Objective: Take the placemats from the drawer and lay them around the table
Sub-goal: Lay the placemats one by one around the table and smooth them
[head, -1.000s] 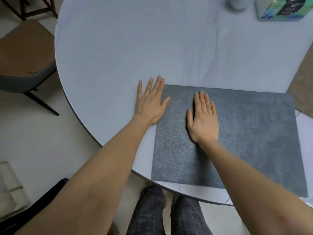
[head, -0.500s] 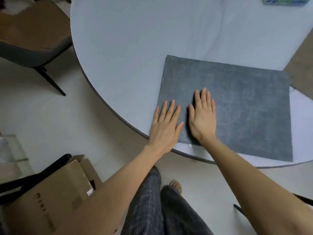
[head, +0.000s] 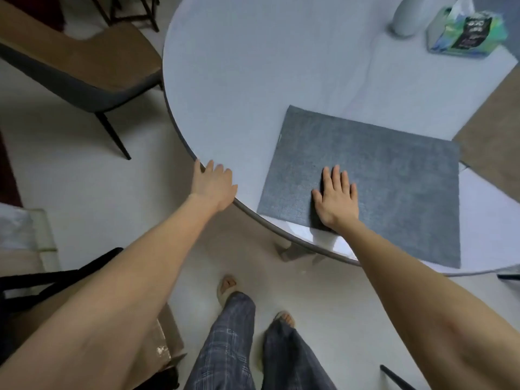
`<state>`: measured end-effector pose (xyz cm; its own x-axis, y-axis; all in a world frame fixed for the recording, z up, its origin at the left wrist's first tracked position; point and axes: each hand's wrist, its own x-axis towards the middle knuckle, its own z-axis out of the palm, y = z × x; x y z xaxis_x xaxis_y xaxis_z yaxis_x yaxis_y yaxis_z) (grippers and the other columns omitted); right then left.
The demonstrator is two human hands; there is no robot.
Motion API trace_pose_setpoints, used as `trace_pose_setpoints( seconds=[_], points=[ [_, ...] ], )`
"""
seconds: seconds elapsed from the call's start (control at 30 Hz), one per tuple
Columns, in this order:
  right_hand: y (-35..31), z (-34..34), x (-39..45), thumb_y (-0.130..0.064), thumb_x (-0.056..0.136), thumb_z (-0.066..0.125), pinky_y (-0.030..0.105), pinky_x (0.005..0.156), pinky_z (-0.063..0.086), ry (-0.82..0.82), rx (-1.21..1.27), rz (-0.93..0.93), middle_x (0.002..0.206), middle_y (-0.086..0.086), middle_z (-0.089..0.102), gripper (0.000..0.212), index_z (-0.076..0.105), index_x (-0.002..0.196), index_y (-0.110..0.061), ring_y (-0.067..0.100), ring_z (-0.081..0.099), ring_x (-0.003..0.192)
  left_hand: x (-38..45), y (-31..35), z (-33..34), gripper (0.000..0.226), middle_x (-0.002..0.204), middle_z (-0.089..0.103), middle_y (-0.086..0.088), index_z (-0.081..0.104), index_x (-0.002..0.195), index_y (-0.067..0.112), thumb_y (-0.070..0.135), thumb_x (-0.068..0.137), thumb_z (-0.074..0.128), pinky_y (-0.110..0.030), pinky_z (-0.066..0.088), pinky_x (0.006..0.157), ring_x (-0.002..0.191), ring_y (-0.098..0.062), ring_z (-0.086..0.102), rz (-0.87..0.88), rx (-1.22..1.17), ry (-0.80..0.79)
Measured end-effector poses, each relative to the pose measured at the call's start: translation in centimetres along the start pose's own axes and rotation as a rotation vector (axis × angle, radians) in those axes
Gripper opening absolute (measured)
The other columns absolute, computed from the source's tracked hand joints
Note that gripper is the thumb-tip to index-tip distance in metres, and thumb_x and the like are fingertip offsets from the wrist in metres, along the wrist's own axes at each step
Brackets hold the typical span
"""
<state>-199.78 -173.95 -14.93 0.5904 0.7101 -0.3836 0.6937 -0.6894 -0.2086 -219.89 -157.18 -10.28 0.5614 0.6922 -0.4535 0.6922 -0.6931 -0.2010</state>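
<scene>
Grey woven placemat (head: 380,178) flat on the round white table (head: 267,66) at its near edge, right hand (head: 336,199) pressed flat on the placemat, fingers straight, left hand (head: 213,185) left of the placemat, loosely curled at the table's rim, holding nothing, tissue box (head: 467,30) far beyond the placemat

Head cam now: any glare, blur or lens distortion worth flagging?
Head view: dim, flat light. One glare patch on the table's glossy near rim beside the right hand. The left hand at the table edge looks softly blurred, while the placemat weave stays readable. Wide-angle stretch enlarges both forearms toward the frame's bottom corners.
</scene>
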Motion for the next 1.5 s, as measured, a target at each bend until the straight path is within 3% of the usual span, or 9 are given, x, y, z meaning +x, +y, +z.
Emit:
trace_pose_setpoints(
  seconds=[0.07, 0.13, 0.23, 0.3, 0.43, 0.73, 1.07, 1.3, 1.5],
  points=[
    [-1.1, -2.3, 0.6, -0.039, 0.099, 0.032, 0.045, 0.116, 0.018, -0.106, 0.012, 0.039, 0.159, 0.013, 0.009, 0.060, 0.019, 0.150, -0.010, 0.031, 0.013, 0.146, -0.3, -1.3, -2.4, 0.046, 0.141, 0.047, -0.009, 0.046, 0.136, 0.012, 0.038, 0.101, 0.031, -0.042, 0.028, 0.110, 0.132, -0.026, 0.042, 0.004, -0.133, -0.074],
    [-2.9, -5.0, 1.7, -0.033, 0.097, 0.039, 0.039, 0.096, 0.041, -0.181, 0.007, 0.036, 0.139, 0.020, 0.045, 0.044, 0.049, 0.127, -0.003, 0.035, 0.046, 0.125, -0.5, -3.1, -4.7, 0.048, 0.143, 0.046, -0.004, 0.045, 0.138, 0.015, 0.041, 0.101, 0.033, -0.038, 0.037, 0.104, 0.131, -0.025, 0.044, 0.018, -0.241, -0.134],
    [-7.8, -8.5, 3.5, -0.026, 0.093, 0.041, 0.031, 0.075, 0.044, -0.236, -0.033, -0.067, 0.106, 0.017, 0.064, 0.032, 0.064, 0.095, -0.003, 0.032, 0.059, 0.095, -0.1, -6.5, -7.6, 0.049, 0.146, 0.043, 0.000, 0.043, 0.141, 0.018, 0.043, 0.101, 0.034, -0.038, 0.038, 0.104, 0.133, -0.022, 0.042, 0.057, -0.283, -0.112],
    [-12.1, -10.3, 5.1, -0.024, 0.093, 0.041, 0.031, 0.072, 0.044, -0.195, -0.013, -0.124, 0.095, 0.014, 0.063, 0.031, 0.062, 0.084, -0.003, 0.031, 0.059, 0.090, 1.0, -9.3, -9.1, 0.048, 0.148, 0.041, 0.002, 0.041, 0.143, 0.019, 0.042, 0.101, 0.034, -0.038, 0.037, 0.104, 0.134, -0.021, 0.041, 0.083, -0.284, -0.065],
    [-20.3, -12.9, 8.5, -0.028, 0.097, 0.041, 0.038, 0.089, 0.048, -0.102, -0.002, -0.158, 0.115, 0.014, 0.063, 0.036, 0.061, 0.113, -0.003, 0.032, 0.058, 0.107, 4.4, -15.7, -11.3, 0.048, 0.148, 0.040, 0.001, 0.037, 0.145, 0.022, 0.040, 0.100, 0.036, -0.038, 0.036, 0.103, 0.134, -0.021, 0.041, 0.177, -0.193, -0.040],
    [-30.9, -18.6, 15.0, -0.029, 0.096, 0.043, 0.035, 0.088, 0.048, 0.017, 0.102, -0.007, 0.118, 0.010, 0.063, 0.033, 0.062, 0.114, -0.009, 0.029, 0.058, 0.107, 14.5, -27.9, -21.6, 0.046, 0.147, 0.043, -0.001, 0.039, 0.144, 0.020, 0.036, 0.101, 0.037, -0.041, 0.039, 0.105, 0.133, -0.022, 0.042, 0.384, -0.197, 0.177],
    [-28.1, -22.5, 28.1, -0.024, 0.094, 0.043, 0.036, 0.083, 0.049, 0.135, 0.221, 0.242, 0.111, 0.012, 0.065, 0.031, 0.063, 0.107, -0.004, 0.031, 0.060, 0.102, 30.0, -24.5, -27.1, 0.044, 0.138, 0.049, -0.003, 0.042, 0.141, 0.017, 0.033, 0.100, 0.039, -0.040, 0.044, 0.096, 0.124, -0.024, 0.049, 0.672, 0.118, 0.097],
    [-28.3, -26.7, 40.3, -0.025, 0.095, 0.040, 0.033, 0.077, 0.047, 0.186, 0.275, 0.339, 0.110, 0.012, 0.065, 0.032, 0.060, 0.108, -0.004, 0.031, 0.060, 0.099, 43.2, -24.1, -34.2, 0.043, 0.136, 0.048, -0.003, 0.043, 0.139, 0.017, 0.034, 0.099, 0.039, -0.040, 0.042, 0.096, 0.123, -0.025, 0.048, 0.683, 0.162, 0.087],
    [-26.6, -29.1, 47.8, -0.025, 0.097, 0.039, 0.038, 0.085, 0.048, 0.293, 0.273, 0.440, 0.118, 0.013, 0.061, 0.034, 0.054, 0.119, -0.004, 0.031, 0.057, 0.107, 56.0, -20.3, -38.6, 0.047, 0.142, 0.040, -0.007, 0.039, 0.141, 0.013, 0.033, 0.099, 0.041, -0.044, 0.043, 0.099, 0.129, -0.027, 0.041, 0.738, 0.168, 0.119]
  ],
)
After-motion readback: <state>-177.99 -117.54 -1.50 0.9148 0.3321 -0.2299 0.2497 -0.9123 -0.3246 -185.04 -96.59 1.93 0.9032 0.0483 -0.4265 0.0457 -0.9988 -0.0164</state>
